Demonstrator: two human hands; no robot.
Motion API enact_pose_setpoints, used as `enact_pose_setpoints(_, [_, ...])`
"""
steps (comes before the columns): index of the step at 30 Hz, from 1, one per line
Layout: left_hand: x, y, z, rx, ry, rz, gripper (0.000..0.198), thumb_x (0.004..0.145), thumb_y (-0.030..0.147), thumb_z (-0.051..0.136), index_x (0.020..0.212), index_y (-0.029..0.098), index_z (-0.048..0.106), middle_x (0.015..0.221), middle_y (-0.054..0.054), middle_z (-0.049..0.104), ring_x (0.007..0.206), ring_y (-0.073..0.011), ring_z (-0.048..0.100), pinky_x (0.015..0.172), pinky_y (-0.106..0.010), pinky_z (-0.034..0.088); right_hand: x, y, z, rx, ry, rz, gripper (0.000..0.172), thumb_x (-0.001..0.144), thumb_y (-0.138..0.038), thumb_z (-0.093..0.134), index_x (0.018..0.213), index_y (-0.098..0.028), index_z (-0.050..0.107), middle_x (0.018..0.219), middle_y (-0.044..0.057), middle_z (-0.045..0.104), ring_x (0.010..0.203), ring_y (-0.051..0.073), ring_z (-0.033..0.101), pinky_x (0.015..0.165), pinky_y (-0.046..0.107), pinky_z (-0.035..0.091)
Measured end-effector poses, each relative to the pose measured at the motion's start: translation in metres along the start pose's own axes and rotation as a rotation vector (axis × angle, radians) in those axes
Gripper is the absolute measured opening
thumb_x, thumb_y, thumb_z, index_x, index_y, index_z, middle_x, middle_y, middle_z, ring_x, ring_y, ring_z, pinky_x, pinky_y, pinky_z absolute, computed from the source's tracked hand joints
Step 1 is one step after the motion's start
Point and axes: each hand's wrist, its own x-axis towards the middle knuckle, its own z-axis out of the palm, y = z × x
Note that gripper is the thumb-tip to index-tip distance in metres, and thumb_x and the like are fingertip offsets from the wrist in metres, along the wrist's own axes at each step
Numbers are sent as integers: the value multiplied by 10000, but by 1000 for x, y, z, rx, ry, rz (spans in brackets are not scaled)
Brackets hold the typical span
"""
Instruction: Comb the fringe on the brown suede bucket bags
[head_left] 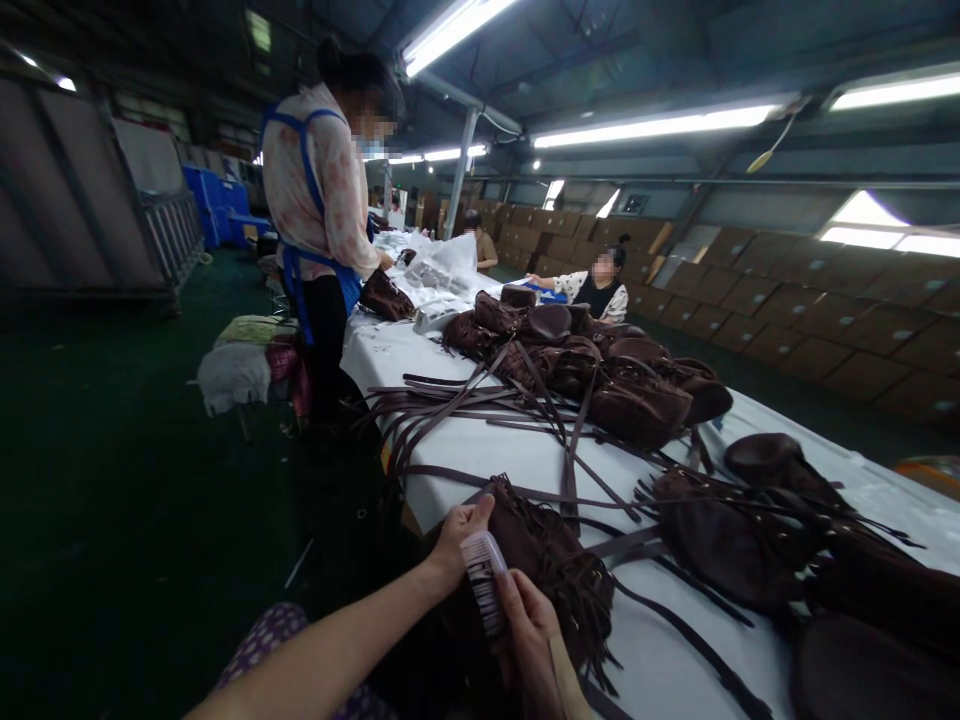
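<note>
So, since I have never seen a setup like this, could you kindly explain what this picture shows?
There is no robot: one head-worn camera looks forward and down past the wearer's own bare hands. The left hand appears to grip the edge of a dark brown, fringed, leather-like bag. The right hand holds a pale, toothed plastic comb against it. On the long white-covered table lie a heap of similar brown bags and long, thin brown straps. Beyond, a co-worker in a blue apron stands beside the table.

There are two hands (456, 540), one comb (484, 575) and more than five brown bags (637, 405).
</note>
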Motion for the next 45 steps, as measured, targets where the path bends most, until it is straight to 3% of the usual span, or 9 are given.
enact_pose_setpoints(6, [34, 11, 1, -148, 308, -55, 669, 614, 897, 414, 597, 248, 256, 449, 118, 230, 351, -40, 166, 382, -216, 109, -24, 21, 7, -144, 30, -139, 493, 717, -697, 608, 641, -210, 584, 612, -12, 509, 586, 132, 472, 530, 227, 417])
enact_pose_setpoints(10, [43, 14, -4, -194, 324, -41, 633, 666, 863, 385, 632, 250, 228, 488, 125, 204, 360, -41, 146, 384, -212, 90, -30, 36, 2, -132, 71, -154, 470, 702, -702, 613, 629, -238, 590, 588, -3, 522, 560, 151, 485, 511, 250, 417])
enact_pose_setpoints(16, [-4, 27, -26, -107, -36, 39, 364, 608, 442, 763, 714, 171, 545, 573, 73, 443, 457, -46, 323, 451, -201, 253, -15, 19, -21, 108, 169, 30, 555, 682, -770, 573, 802, -228, 575, 468, -81, 418, 340, 82, 318, 295, 211, 236])
enact_pose_setpoints(20, [-40, 17, -29, 463, -449, 279, 379, 551, 137, 731, 921, 198, 675, 768, 16, 626, 658, -129, 535, 625, -243, 407, -9, 3, -23, 137, 155, 57, 569, 652, -755, 622, 808, -211, 565, 440, -93, 412, 310, 65, 309, 274, 190, 218])
enact_pose_setpoints(23, [-40, -6, -15, 899, -278, 442, 81, 733, 250, 653, 680, 198, 619, 652, -29, 604, 642, -186, 558, 649, -305, 416, -9, -2, -5, 139, 80, 64, 581, 644, -752, 637, 821, -203, 566, 434, -89, 430, 300, 63, 325, 268, 181, 218])
enact_pose_setpoints(27, [-13, -25, 8, 961, -25, 417, 357, 950, 421, 369, 770, 208, 593, 575, -55, 570, 529, -200, 532, 557, -315, 363, -17, -3, 17, 165, 70, 85, 597, 659, -784, 590, 837, -216, 552, 439, -99, 409, 294, 59, 302, 271, 180, 216])
enact_pose_setpoints(35, [18, -17, 36, 930, -60, 441, 283, 944, 393, 409, 860, 218, 615, 626, -62, 641, 611, -214, 619, 570, -269, 363, -13, -6, -13, -278, 333, -139, 485, 791, -722, 475, 825, -245, 551, 498, -51, 484, 385, 123, 437, 368, 245, 329])
enact_pose_setpoints(41, [-3, -2, -7, 859, -374, 509, 111, 779, 329, 655, 803, 224, 681, 738, -18, 685, 714, -188, 638, 649, -255, 417, 24, 19, -53, -381, 630, -126, 475, 817, -684, 412, 845, -242, 581, 503, -5, 577, 424, 182, 521, 448, 299, 393])
enact_pose_setpoints(45, [-28, 15, -46, 541, -440, 278, 394, 848, 527, 541, 709, 174, 647, 622, -14, 605, 604, -148, 568, 556, -238, 394, 36, 28, -71, -286, 652, -51, 486, 830, -689, 349, 819, -247, 551, 443, -38, 501, 357, 181, 461, 392, 304, 359])
